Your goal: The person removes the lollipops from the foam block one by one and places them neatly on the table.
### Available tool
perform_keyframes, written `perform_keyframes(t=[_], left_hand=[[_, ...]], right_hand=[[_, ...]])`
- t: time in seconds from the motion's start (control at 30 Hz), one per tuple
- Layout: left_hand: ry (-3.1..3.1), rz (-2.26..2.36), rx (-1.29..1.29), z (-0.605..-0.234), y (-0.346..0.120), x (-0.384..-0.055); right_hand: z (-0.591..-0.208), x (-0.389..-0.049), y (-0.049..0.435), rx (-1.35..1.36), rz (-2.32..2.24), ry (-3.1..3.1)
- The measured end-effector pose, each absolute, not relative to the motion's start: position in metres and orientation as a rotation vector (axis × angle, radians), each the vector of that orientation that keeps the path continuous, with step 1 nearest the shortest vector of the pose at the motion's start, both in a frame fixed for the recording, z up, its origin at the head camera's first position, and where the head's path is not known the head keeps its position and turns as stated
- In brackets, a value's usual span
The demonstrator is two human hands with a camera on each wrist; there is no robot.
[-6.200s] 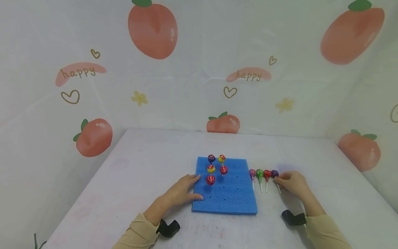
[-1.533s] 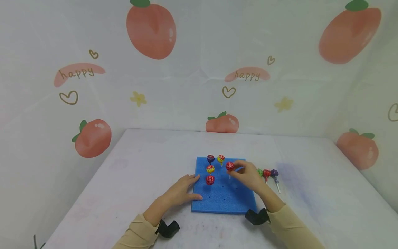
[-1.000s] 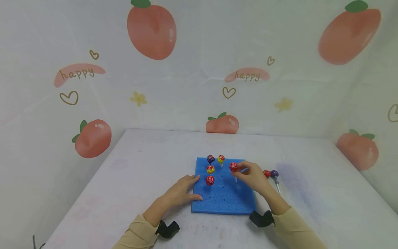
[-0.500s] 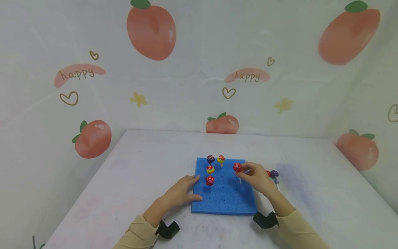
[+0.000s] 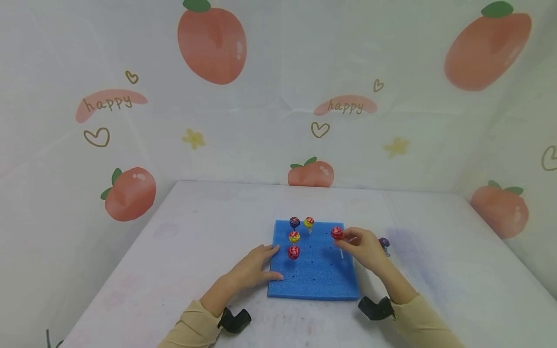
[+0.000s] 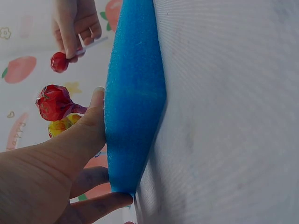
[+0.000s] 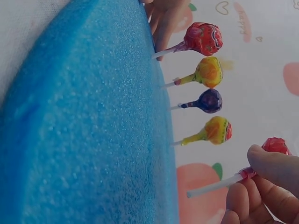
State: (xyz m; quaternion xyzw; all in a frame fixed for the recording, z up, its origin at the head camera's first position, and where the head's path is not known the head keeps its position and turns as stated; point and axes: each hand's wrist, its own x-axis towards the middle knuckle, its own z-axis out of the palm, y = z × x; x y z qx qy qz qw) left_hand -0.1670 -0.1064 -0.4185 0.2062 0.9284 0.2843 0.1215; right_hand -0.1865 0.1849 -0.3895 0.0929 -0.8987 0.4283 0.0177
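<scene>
The right hand [image 5: 363, 250] pinches a red-wrapped lollipop [image 5: 337, 233] just below its head. This lollipop is over the right side of a blue foam board [image 5: 322, 287]; in the right wrist view its white stick [image 7: 210, 187] points at the foam, its tip apart from it. At the board's left edge rests the left hand [image 5: 254, 268], thumb and fingers spread and touching the foam. Upright in the board stand a dark purple lollipop [image 5: 294, 222], two yellow-and-red lollipops [image 5: 309, 222] and another red lollipop [image 5: 294, 252].
A purple lollipop [image 5: 384, 242] lies on the white table [image 5: 209, 217] right of the board, partly behind the right hand. Small holes dot the foam. Black wrist devices [image 5: 235, 321] sit at both cuffs. A fruit-printed backdrop [image 5: 261, 130] closes off the rear.
The right hand left the lollipops lying at the right and took the red lollipop out of the board's second column. Over the last second it has carried it rightward. The left hand stays put.
</scene>
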Motion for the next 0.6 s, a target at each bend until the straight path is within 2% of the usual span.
perform_keyframes(t=[0.6], left_hand=[[2.708, 0.827, 0.594, -0.4178, -0.1063, -0.1669]], right_hand=[[-0.3865, -0.1845, 0.1949, 0.218, 1.339, -2.840]])
